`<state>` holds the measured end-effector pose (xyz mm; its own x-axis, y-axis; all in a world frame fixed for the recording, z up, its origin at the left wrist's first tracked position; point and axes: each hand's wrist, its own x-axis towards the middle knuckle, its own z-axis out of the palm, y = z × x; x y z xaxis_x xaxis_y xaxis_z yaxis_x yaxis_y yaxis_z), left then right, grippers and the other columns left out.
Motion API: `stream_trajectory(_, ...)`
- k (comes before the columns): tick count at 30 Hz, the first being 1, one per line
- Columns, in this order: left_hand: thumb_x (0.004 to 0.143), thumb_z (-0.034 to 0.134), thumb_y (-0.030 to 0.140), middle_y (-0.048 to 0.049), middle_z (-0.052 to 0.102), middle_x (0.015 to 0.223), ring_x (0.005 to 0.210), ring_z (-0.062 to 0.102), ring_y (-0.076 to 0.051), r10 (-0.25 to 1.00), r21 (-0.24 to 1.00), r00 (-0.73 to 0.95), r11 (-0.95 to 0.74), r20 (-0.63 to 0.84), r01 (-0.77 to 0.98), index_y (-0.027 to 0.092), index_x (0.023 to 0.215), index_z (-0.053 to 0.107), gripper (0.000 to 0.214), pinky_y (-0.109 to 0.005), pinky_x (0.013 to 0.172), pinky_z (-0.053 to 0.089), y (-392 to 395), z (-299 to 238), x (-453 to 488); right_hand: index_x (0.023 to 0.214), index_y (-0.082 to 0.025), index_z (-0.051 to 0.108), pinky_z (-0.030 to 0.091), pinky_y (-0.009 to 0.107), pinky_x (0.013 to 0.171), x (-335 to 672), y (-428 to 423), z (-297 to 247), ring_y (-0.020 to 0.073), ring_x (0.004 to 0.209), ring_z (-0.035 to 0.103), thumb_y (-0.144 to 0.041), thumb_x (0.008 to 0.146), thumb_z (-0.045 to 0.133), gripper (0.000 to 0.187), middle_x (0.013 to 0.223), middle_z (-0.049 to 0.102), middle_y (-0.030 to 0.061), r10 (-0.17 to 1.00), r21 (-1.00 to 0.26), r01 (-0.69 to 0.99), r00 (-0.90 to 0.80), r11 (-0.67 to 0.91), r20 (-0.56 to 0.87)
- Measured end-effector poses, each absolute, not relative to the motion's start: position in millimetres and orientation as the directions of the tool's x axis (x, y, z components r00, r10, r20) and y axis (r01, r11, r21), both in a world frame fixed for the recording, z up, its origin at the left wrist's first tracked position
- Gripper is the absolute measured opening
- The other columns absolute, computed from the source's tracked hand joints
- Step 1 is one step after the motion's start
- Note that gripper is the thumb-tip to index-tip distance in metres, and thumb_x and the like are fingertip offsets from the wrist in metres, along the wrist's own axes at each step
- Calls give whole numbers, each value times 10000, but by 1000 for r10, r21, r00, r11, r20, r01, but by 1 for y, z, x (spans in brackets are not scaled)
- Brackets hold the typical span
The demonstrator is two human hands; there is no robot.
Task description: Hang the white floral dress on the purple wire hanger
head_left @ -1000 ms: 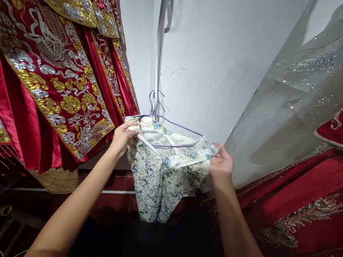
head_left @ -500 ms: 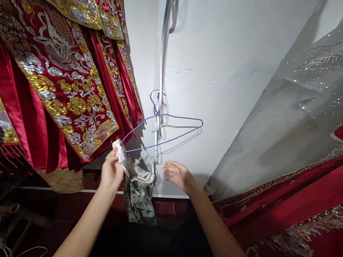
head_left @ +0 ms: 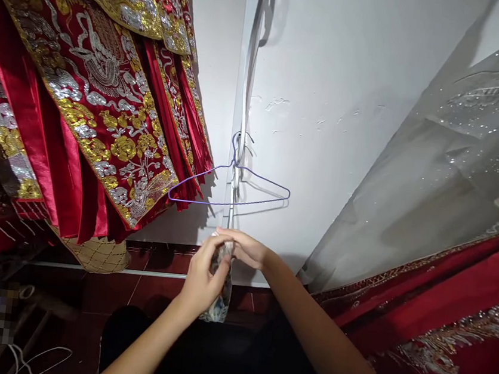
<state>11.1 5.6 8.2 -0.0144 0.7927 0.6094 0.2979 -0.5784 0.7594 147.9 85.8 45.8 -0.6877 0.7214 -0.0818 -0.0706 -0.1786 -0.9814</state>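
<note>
Head view, centre of frame: my left hand (head_left: 202, 279) and right hand (head_left: 246, 250) meet, fingers of both pinching the bunched floral brocade garment (head_left: 221, 304), which dangles below them. Purple wire hanger (head_left: 231, 188) just above, bare. Risk: the slick cloth may slip from so narrow a pinch onto the floor (head_left: 156, 296).

Patterned cloth (head_left: 220, 295) looked woven, slight sheen. Hanger (head_left: 231, 186) thin wire, purple coating, smooth. Red robes (head_left: 87, 108) glossy satin, raised gold and silver metallic embroidery. Grey drape (head_left: 435, 172) matt, sequin-speckled. Wall (head_left: 335, 70) matt white paint, chipped spots.
</note>
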Motion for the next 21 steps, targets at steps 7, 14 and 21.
stream_trajectory(7, 924, 565, 404, -104, 628, 1239, 1090, 608, -246, 832, 787, 391, -525, 394, 324, 197, 1333, 500, 463, -363, 946, 482, 26, 9, -18, 833, -176, 579, 416, 238, 583, 169, 80, 95, 125, 618, 526, -340, 719, 752, 264, 713, 577, -3, 690, -942, -168, -719, -291, -84)
stream_trajectory(14, 930, 458, 538, -20, 639, 704, 647, 542, -164, 897, 578, 443, -371, 19, 727, 159, 767, 624, 445, -240, 598, 361, 41, 9, -79, 966, -221, 608, 391, 234, 541, 200, 109, 94, 132, 584, 540, -145, 683, 623, 294, 805, 629, -16, 892, -852, 303, -294, 428, 343)
stream_trajectory(21, 901, 432, 568, -99, 663, 677, 646, 619, -247, 934, 172, 261, -224, -242, 959, 192, 610, 595, 503, -315, 647, 392, 56, 23, -128, 1075, -212, 729, 461, 351, 901, 204, 146, 36, 264, 1055, 642, -242, 861, 492, 321, 1080, 729, 70, 869, -714, 496, -267, 495, 417)
